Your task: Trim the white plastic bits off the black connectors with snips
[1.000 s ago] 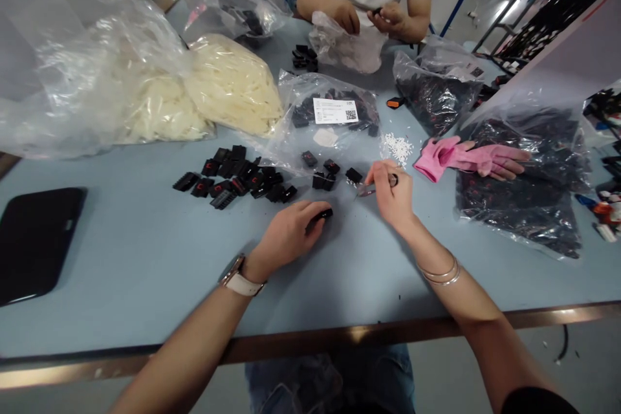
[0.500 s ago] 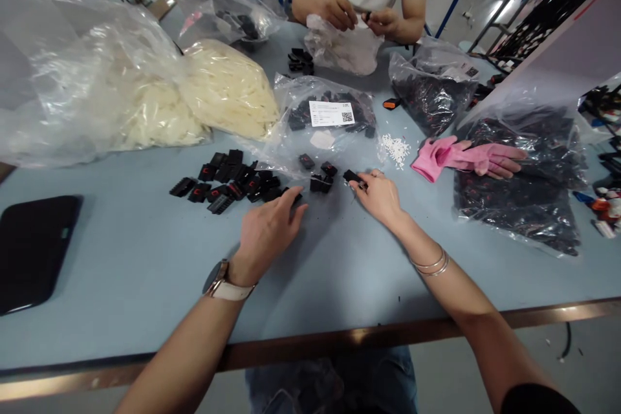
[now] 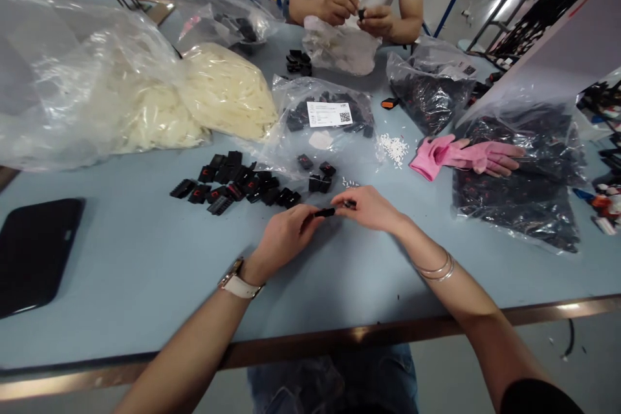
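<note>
1. Head view, the hands: the left hand (image 3: 286, 236) is pinched shut on a black connector (image 3: 324, 212), thumb and fingers clamped on its near end, held just above the counter (image 3: 145, 259).
2. The right hand (image 3: 369, 207) sits right next to it, fingertips closed on a small dark piece (image 3: 349, 204). The two hands are nearly together in the middle of the counter (can't tell if the two parts actually touch).
3. There's a watch (image 3: 237, 283) on the left wrist and thin bangles (image 3: 434, 266) on the right.
4. Just past the hands is a pile of black connectors (image 3: 237, 184), with a few loose ones (image 3: 317, 178) beside it and a clear labelled bag (image 3: 330, 116) behind.
5. To the right lie a scatter of white bits (image 3: 394, 147), a pair of pink gloves (image 3: 460, 155) and a big bag of dark parts (image 3: 519, 187).
6. To the left are cream-coloured bags (image 3: 145, 103) and a flat black slab (image 3: 33, 252) near the counter edge.
7. Across the counter a co-worker's hands (image 3: 359, 13) hold something small and dark.
</note>
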Demonstrator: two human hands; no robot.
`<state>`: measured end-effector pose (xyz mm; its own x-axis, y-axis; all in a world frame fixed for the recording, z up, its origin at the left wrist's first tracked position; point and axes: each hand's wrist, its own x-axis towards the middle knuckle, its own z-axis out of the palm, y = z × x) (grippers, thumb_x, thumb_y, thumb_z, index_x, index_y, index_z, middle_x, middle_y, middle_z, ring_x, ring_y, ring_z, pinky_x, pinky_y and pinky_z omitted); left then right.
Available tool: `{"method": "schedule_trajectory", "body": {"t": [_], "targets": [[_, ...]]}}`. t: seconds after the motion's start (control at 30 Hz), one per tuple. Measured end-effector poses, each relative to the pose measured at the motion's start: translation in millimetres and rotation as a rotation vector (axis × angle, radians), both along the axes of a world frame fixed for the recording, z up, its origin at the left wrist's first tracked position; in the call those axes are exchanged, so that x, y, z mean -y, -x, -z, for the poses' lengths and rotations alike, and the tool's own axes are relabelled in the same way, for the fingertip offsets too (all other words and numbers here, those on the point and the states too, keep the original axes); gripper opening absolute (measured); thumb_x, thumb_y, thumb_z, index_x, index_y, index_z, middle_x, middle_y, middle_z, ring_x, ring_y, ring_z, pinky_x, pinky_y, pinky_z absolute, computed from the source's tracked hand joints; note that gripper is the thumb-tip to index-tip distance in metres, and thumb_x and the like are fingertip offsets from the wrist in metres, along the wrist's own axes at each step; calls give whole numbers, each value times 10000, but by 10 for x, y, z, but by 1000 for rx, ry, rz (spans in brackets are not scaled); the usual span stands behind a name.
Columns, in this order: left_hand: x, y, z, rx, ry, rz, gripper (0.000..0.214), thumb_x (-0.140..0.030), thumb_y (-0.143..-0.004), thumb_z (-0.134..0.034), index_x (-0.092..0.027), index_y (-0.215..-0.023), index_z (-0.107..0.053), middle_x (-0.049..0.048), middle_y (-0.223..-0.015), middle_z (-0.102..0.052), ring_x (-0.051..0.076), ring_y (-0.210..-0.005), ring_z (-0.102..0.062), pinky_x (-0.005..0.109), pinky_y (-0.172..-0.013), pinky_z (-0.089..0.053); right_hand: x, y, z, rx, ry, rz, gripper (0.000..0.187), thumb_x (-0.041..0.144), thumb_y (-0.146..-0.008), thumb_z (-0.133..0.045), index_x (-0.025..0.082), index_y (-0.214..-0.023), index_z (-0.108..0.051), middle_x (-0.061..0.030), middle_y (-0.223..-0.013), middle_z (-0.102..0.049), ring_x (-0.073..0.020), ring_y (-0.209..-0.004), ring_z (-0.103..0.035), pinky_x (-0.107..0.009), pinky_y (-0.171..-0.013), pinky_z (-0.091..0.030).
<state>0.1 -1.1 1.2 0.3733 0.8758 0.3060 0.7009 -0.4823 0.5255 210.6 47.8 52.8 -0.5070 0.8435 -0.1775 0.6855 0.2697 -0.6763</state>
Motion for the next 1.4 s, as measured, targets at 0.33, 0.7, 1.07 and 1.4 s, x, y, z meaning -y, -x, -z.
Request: {"method": "schedule_trajectory", "body": {"t": [0.33,0.7,1.07,1.4], "targets": [[-12,7,33,-104,-23,34,285,-360,-969,-462,-155,-941,-658,41,-747,-652,161,-620,-604,271,-547,-426,-236,-253,113,439,-224,231,248,238,-906,-536,236,-1058,-732,-71,-1023,-718,-210,-907,-659,-280,-762,-448],[-4,-8,-10,-133,11,32,231,-342,-951,-497,-183,-964,-663,44,-781,-673,169,-662,-630,264,-557,-443,-264,-243,251,339,-252,223,209,226,-898,-553,216,-998,-737,-63,-968,-712,-188,-846,-648,-287,-765,-451],[-9,-16,-26,-128,-2,39,205,-313,-944,-523,-166,-959,-665,38,-769,-669,164,-656,-625,262,-561,-431,-202,-145,271,481,-326,125,299,137,-875,-460,232,-1032,-697,-62,-1096,-682,-198,-873,-648,-288,-692,-433],[-10,-1,-14,-107,15,40,220,-322,-945,-511,-166,-972,-663,47,-771,-662,175,-666,-630,270,-576,-449,-124,-88,272,-27,-202,237,159,231,-817,-532,166,-848,-674,-17,-770,-655,-120,-657,-548,-238,-647,-410]]}}
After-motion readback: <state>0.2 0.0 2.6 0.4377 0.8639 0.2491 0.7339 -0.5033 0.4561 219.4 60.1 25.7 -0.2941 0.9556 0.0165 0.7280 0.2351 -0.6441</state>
